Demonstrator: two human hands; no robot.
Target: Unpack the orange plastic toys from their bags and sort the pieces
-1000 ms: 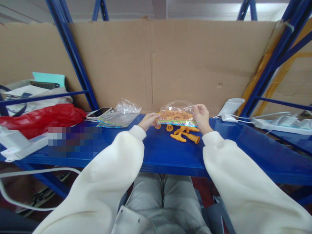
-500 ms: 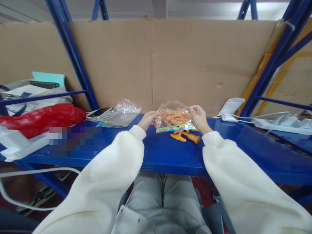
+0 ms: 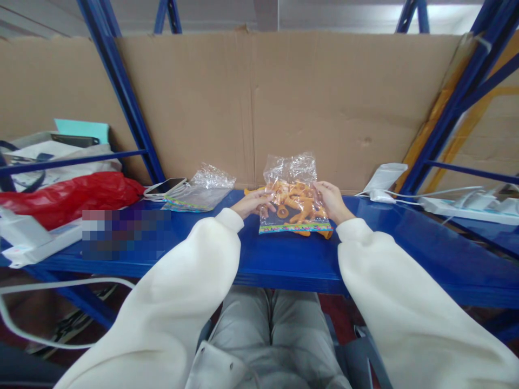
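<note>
A clear plastic bag (image 3: pixel 288 166) with a colourful printed strip along its near edge lies over a heap of orange plastic pieces (image 3: pixel 300 203). Whether these pieces are inside it or under it is hard to tell. My left hand (image 3: pixel 252 203) grips the bag's left side, its fingertips partly behind the film. At the right side, my right hand (image 3: pixel 330 201) pinches the bag's edge between thumb and fingers. Some orange parts poke out past the near strip, and another shows behind my left fingers.
More clear bags (image 3: pixel 203 193) lie flat to the left, beside a phone (image 3: pixel 170 186). A red plastic bag (image 3: pixel 77 194) and a white power strip (image 3: pixel 48 243) sit farther left. Cables and another power strip (image 3: pixel 466 209) are at the right. Cardboard (image 3: pixel 194 108) stands behind the blue table (image 3: pixel 279 265).
The bag's printed strip has come down toward me, now covering most of the loose orange pieces. Its far end has risen into view. My left hand has shifted slightly right and nearer.
</note>
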